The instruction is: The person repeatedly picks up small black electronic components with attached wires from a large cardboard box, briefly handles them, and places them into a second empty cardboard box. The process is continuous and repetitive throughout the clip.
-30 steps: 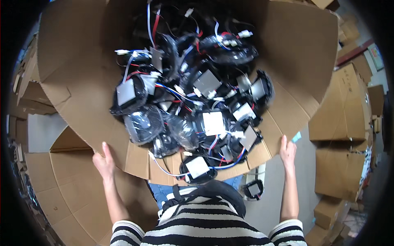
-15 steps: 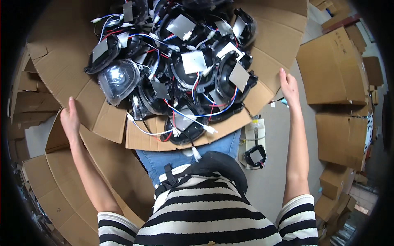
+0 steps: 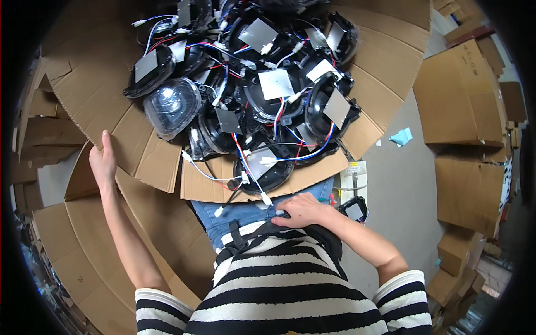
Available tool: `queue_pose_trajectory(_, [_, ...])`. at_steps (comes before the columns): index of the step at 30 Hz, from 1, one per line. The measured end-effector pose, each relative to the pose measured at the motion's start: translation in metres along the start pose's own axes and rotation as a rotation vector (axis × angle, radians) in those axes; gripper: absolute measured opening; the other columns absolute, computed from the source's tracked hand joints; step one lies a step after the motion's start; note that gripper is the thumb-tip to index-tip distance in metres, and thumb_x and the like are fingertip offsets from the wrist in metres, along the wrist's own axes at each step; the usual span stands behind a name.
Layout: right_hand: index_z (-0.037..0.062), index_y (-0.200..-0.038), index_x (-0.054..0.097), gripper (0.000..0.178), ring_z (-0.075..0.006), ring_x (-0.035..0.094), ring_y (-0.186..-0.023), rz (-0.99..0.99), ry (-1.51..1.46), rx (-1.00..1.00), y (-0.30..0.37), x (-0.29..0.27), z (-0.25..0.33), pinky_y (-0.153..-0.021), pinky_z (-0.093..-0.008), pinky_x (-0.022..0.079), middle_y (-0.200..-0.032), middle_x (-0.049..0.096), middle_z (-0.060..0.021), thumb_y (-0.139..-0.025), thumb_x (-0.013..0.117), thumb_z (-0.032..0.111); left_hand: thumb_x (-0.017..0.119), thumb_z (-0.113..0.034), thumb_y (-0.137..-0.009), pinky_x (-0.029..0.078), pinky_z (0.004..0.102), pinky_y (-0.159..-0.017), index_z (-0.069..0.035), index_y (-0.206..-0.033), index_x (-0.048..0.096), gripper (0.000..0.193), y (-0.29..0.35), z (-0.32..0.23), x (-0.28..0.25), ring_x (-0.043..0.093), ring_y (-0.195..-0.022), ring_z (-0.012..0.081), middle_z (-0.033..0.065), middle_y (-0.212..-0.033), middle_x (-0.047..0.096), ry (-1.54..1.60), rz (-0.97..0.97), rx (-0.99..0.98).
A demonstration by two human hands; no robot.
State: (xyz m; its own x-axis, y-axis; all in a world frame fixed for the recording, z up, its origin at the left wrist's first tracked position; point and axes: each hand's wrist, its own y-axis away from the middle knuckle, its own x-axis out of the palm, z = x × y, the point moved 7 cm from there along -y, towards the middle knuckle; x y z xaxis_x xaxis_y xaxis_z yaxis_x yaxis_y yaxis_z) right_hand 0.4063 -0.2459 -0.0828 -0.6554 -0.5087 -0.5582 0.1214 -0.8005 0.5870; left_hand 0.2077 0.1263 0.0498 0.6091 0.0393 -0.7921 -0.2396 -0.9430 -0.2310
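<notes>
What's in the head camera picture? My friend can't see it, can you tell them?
A large open cardboard box holds a heap of wired black parts, and the person's left hand grips its edge. Their right hand is at waist level; other boxes are on both sides.

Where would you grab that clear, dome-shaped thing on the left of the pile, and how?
Probably the clear dome is best held by its lower-left rim, coming from the near left. Its shiny face points up and could slip; black units crowd it above and to the right, while bare cardboard lies beside that rim.
</notes>
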Motion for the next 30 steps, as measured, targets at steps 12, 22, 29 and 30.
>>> queue_pose_trajectory(12, [0.0075, -0.07, 0.055, 0.027, -0.0271, 0.055, -0.059, -0.308, 0.058, 0.135, 0.103, 0.033, -0.031, -0.046, -0.0379, 0.044, -0.071, 0.053, -0.0079, -0.077, 0.051, 0.034, 0.044, -0.041, -0.082, 0.042, 0.036, -0.061, 0.005, -0.074, 0.057, 0.048, 0.008, -0.015, 0.0, 0.056, -0.065, 0.0308, 0.0202, -0.067, 0.057, -0.132, -0.057, -0.047])
queue_pose_trajectory(22, [0.01, -0.083, 0.059, 0.029, -0.029, 0.057, -0.07, -0.168, -0.103, 0.241, 0.124, 0.045, -0.044, -0.059, -0.0369, 0.046, -0.082, 0.058, -0.0073, -0.076, 0.052, 0.038, 0.045, -0.038, -0.082, 0.04, 0.037, -0.059, 0.006, -0.072, 0.056, 0.047, 0.015, -0.025, -0.001, 0.054, -0.059, 0.0297, 0.0187, -0.063, 0.057, -0.138, -0.042, -0.068])
queue_pose_trajectory(29, [0.0024, -0.08, 0.057, 0.012, -0.0088, 0.051, -0.067, -0.69, -0.576, 0.465, 0.164, -0.063, -0.131, -0.063, -0.0242, 0.042, -0.072, 0.057, -0.002, -0.077, 0.053, 0.013, 0.046, -0.035, -0.083, 0.039, 0.0341, -0.053, 0.008, -0.07, 0.054, 0.046, 0.012, -0.011, -0.006, 0.05, -0.05, 0.0246, 0.0172, -0.056, 0.053, -0.052, -0.145, 0.052])
queue_pose_trajectory(30, [0.0024, -0.078, 0.056, 0.011, -0.0084, 0.05, -0.07, -0.965, -0.68, 0.434, 0.181, -0.095, -0.14, -0.066, -0.0239, 0.041, -0.072, 0.057, -0.0018, -0.078, 0.052, 0.013, 0.046, -0.034, -0.083, 0.039, 0.034, -0.052, 0.009, -0.069, 0.054, 0.046, 0.012, -0.017, -0.005, 0.05, -0.049, 0.0237, 0.0171, -0.055, 0.053, -0.05, -0.124, 0.024])
